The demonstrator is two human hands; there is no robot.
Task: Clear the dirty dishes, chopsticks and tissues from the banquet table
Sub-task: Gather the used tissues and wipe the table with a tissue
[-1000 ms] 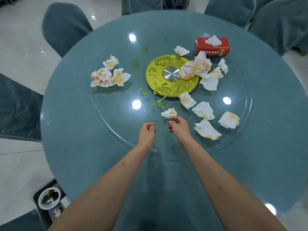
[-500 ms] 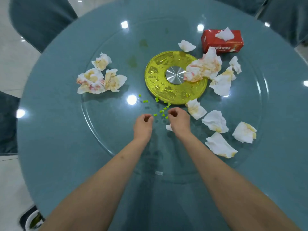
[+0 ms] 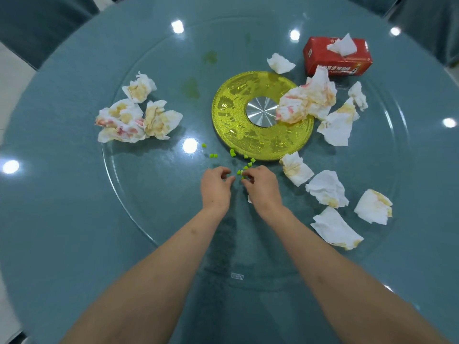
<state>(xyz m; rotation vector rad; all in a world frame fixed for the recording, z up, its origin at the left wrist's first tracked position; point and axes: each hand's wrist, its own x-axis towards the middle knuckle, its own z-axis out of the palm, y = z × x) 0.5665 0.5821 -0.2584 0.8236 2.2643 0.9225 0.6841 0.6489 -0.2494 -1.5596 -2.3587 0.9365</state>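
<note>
our left hand (image 3: pixel 215 186) curled, grip unclear | our right hand (image 3: pixel 263 185) pinches green bits (image 3: pixel 244 170), tissue scrap (image 3: pixel 249 199) beneath | bare glass turntable (image 3: pixel 154 194) leftward, crumpled tissues (image 3: pixel 327 188) crowd right

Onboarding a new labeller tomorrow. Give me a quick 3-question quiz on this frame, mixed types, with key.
1. True or false: the red tissue box stands on the gold disc.
2. Which lies nearest the right hand?
A. the tissue box
B. the green bits
C. the stained tissue pile on the left
3. Fill in: both hands work over the glass ____ set on the round table.

Key:
1. False; the box stands beyond the disc, on the glass.
2. B; its fingers curl right at the bits, beside the left hand.
3. turntable
</note>
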